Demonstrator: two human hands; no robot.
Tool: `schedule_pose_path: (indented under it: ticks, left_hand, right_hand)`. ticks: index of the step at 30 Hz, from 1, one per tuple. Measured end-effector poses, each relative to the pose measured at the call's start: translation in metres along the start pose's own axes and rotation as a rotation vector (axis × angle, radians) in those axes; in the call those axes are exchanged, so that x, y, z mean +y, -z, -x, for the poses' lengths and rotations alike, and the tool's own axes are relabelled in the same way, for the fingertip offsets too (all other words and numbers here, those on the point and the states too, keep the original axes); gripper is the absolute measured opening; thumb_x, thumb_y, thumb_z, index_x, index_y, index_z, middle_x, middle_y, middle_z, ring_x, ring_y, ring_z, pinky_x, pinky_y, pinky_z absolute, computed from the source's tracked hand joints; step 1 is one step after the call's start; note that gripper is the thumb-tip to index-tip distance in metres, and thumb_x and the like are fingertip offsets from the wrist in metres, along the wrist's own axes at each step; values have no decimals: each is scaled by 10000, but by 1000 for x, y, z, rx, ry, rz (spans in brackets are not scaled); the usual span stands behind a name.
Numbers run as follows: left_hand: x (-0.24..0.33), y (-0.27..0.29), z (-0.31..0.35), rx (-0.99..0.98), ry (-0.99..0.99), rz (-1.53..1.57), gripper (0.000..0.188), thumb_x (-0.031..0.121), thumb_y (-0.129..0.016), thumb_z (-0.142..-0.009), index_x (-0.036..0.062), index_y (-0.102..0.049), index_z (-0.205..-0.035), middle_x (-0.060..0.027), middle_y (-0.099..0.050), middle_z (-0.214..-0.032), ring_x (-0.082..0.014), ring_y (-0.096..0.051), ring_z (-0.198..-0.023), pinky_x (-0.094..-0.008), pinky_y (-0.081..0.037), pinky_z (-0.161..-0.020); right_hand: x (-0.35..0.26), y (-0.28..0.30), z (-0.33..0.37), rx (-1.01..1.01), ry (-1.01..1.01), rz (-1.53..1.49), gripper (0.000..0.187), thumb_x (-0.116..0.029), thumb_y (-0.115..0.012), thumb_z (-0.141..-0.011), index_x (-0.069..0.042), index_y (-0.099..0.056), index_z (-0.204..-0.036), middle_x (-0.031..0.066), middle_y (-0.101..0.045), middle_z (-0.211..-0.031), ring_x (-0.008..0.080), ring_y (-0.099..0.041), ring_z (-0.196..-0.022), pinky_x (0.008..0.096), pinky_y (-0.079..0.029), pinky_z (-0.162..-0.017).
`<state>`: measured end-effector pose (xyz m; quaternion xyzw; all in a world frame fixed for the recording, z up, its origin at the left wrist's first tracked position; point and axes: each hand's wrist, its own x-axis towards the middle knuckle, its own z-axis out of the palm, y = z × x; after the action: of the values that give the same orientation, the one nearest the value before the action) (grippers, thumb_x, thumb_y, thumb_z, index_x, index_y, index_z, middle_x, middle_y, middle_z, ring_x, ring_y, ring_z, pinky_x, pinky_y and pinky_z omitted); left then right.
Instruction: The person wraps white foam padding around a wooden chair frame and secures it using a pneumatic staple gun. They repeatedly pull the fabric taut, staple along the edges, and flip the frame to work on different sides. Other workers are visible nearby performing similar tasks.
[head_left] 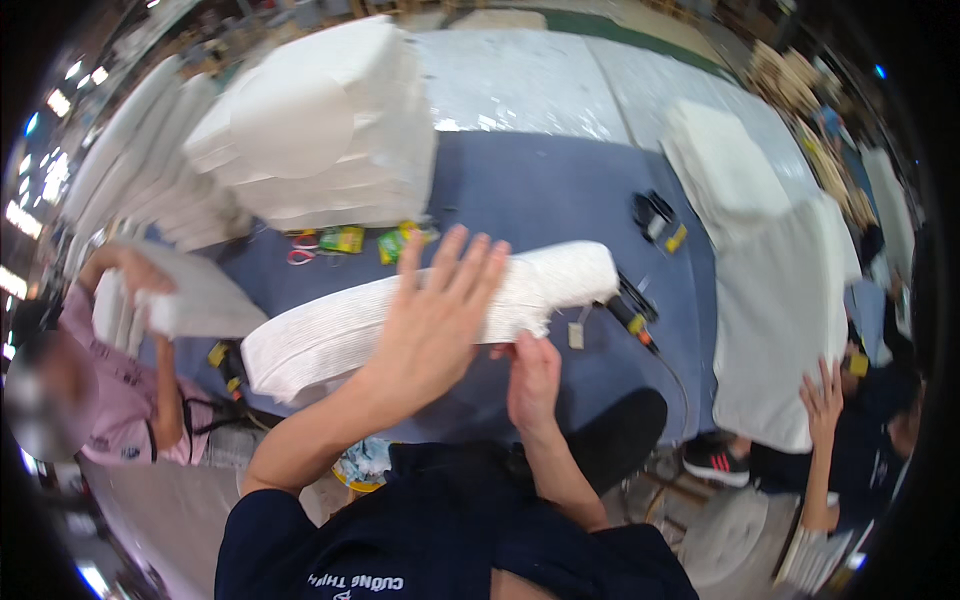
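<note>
A long white cushion [335, 325] in ribbed fabric lies across in front of me, narrowing at its right end. My left hand [435, 310] presses flat on its top, fingers stretched out. At the near edge, my right hand [535, 378] pinches the bunched fabric of the cushion cover; the exact fingertip contact is partly hidden. Beyond the cushion's right end sits a black corded hand tool [632, 318] with a yellow label, and close by is a small pale tag [576, 336].
The blue-grey table [540, 190] bears a tall stack of white cushions [310, 130], green-yellow packets [343, 240], red-handled scissors [300, 248] and a black object [655, 217]. A co-worker in pink [130, 390] handles a cushion at left; another person's hand [824, 400] touches a cushion [770, 310] at right.
</note>
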<state>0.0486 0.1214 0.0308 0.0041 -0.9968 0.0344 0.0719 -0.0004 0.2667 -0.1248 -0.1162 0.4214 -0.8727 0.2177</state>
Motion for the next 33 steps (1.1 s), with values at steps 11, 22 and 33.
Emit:
schedule_pose_path:
  ticks: [11, 22, 33]
  left_hand:
    - [2, -25, -25, 54, -116, 19, 828, 93, -758, -832, -40, -464, -1595, -201, -574, -1568, -343, -554, -1439, -506, -429, -1164]
    - [-35, -29, -55, 124, -211, 17, 800, 58, -746, -802, -35, -510, -1561, -195, -591, -1576, -335, -587, -1396, -461, -464, -1121]
    - [-48, -36, -63, 107, -213, -44, 880, 24, -758, -750, 39, -522, -1597, -135, -584, -1615, -319, -599, -1373, -438, -486, -1077]
  right_hand:
    - [-6, 0, -10, 50, -18, 10, 306, -213, -650, -1131, 44, -737, -1272, 48, -757, -1100, 90, -652, -1003, 290, -522, -900]
    - [9, -15, -60, 28, -33, -201, 287, -319, -649, -1140, -51, -743, -1175, -4, -729, -1075, 80, -602, -953, 294, -484, -871]
    - [13, -8, -85, 112, -1, 208, 422, -384, -661, -1124, -14, -758, -946, 19, -706, -832, 89, -614, -795, 274, -478, -759]
